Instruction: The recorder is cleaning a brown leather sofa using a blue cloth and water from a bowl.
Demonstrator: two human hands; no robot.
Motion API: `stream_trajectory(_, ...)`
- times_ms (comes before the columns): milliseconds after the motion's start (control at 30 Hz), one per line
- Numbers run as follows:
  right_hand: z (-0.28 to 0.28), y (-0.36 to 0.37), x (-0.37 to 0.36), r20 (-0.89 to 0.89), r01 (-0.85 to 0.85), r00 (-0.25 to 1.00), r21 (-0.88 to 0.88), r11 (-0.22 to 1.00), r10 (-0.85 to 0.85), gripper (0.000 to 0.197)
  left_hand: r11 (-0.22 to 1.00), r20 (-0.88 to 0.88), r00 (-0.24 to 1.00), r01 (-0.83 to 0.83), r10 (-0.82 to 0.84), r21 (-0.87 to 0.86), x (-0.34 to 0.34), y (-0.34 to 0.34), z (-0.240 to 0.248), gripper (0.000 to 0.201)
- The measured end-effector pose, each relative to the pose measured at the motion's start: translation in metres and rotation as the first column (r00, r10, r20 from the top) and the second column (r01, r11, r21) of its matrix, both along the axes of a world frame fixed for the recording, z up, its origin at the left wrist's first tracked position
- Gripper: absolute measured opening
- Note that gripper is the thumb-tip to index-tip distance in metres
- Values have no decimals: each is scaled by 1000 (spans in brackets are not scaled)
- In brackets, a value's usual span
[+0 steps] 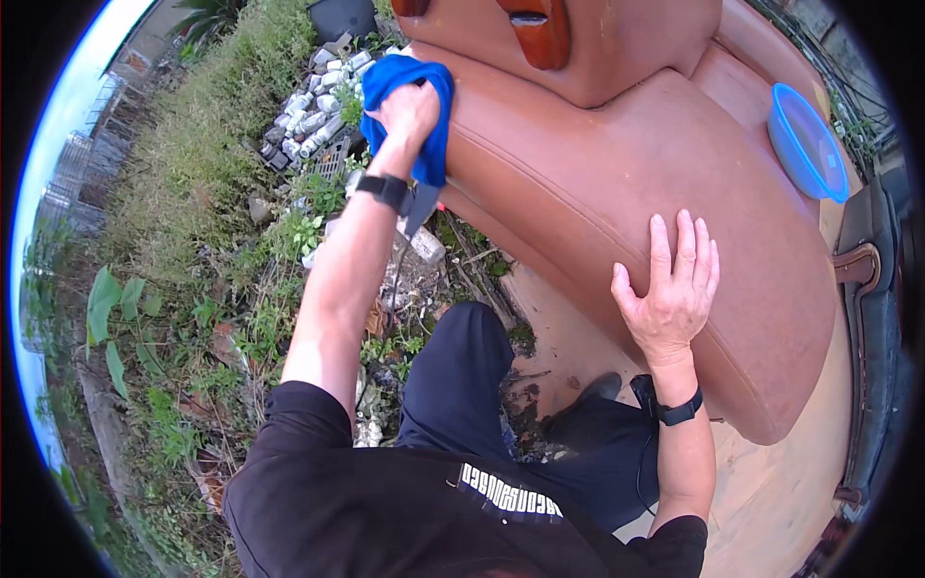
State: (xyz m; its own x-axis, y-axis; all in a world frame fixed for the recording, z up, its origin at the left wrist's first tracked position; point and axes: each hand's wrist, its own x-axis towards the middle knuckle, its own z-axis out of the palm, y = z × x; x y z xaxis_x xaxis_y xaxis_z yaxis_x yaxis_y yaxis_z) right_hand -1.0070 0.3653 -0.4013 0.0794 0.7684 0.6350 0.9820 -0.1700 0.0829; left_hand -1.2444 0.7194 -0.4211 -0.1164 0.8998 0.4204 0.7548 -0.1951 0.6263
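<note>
"What fills the foreground?"

"A black shirt (385, 511), seen from above, its wearer before a brown sofa (771, 289). Below the sofa's front edge, the dark trousers (453, 376) show, one knee bent."

"And the nearer hand?"

"The right hand (672, 303), a black band (680, 409) at its wrist, lies on the sofa's front with fingers spread and palm down. It grasps nothing."

"The other?"

"The left hand (407, 114), likewise banded, reaches to the sofa's far left end. Its fingers curl into a blue cloth (436, 156), gripping it in a bunch."

"Where exactly is the cloth?"

"Against the sofa's left end, partly draped beyond its edge, with the hand on top."

"What stands around them?"

"At the sofa's right edge, a blue basin (807, 144) sits tilted. Right of the sofa is a dark green seat (872, 337). Near the sofa's upper middle, a glossy wood trim (540, 39) is set into the brown covering."

"And farthest off?"

"Left of the sofa, a heap (313, 116) of white, bottle-like pieces; past it, tall weeds (193, 164) and a black tub (344, 17)."
</note>
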Motion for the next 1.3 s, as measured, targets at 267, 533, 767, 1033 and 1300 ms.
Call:
stream_trajectory(267, 0, 2, -2, 13, -14, 1000, 3, 1000, 14, 69, 801, -424, 825, 518, -374, 301, 52, -149, -1, 50)
stream_trajectory(533, 3, -1, -2, 9, -15, 1000, -23, 1000, 15, 67, 610, -565, 614, 758, -550, 230, 38, -133, 6, 59)
stream_trajectory(767, 4, 3, -4, 10, -9, 1000, -19, 1000, 9, 66, 735, -541, 804, 519, -247, 436, -37, 28, -7, 43)
stream_trajectory(1033, -1, 7, -5, 20, -1, 1000, 18, 1000, 1, 68, 980, -531, 828, 199, -183, -27, -13, 34, 10, 34)
stream_trajectory(1300, 1, 7, -5, 34, -13, 999, 23, 1000, 12, 69, 719, -491, 714, 658, -500, 224, 58, -109, -15, 52)
